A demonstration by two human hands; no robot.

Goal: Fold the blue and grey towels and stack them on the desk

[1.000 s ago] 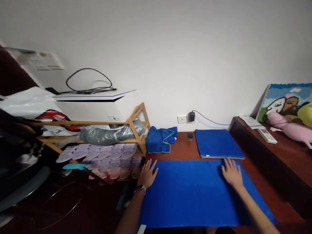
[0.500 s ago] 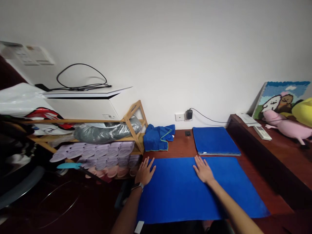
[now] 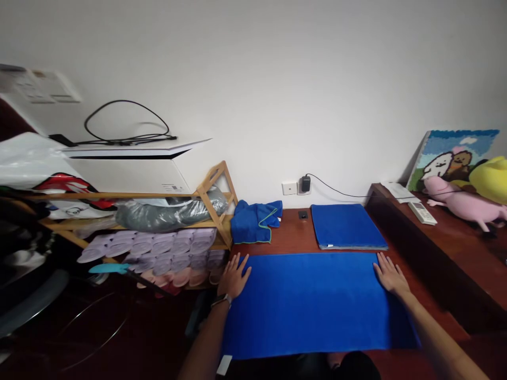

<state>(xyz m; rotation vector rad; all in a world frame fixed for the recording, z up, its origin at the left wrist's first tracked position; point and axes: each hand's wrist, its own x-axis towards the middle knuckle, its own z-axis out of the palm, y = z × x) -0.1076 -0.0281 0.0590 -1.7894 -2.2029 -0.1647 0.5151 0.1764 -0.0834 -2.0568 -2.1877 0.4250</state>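
Observation:
A large blue towel [image 3: 309,306] lies spread flat on the reddish-brown table, with a white tag hanging at its near left corner. My left hand [image 3: 233,277] rests palm down on the towel's far left corner, fingers spread. On the far right corner lies my right hand [image 3: 391,274], flat with its fingers stretched out. Behind the towel is a neat stack of folded blue towels [image 3: 348,226]. A crumpled blue cloth with green edging [image 3: 255,221] sits at the back left.
A wooden rack [image 3: 222,211] with lilac slippers [image 3: 174,243] and a white box [image 3: 130,171] stands left. On the raised surface at right are a remote control [image 3: 423,212], a pink plush toy [image 3: 455,198] and a picture [image 3: 451,158]. A black charger [image 3: 306,183] is plugged into the wall.
My right hand has slid rightward along the towel's far edge, from near its middle to the right corner. My left hand stays at the left corner.

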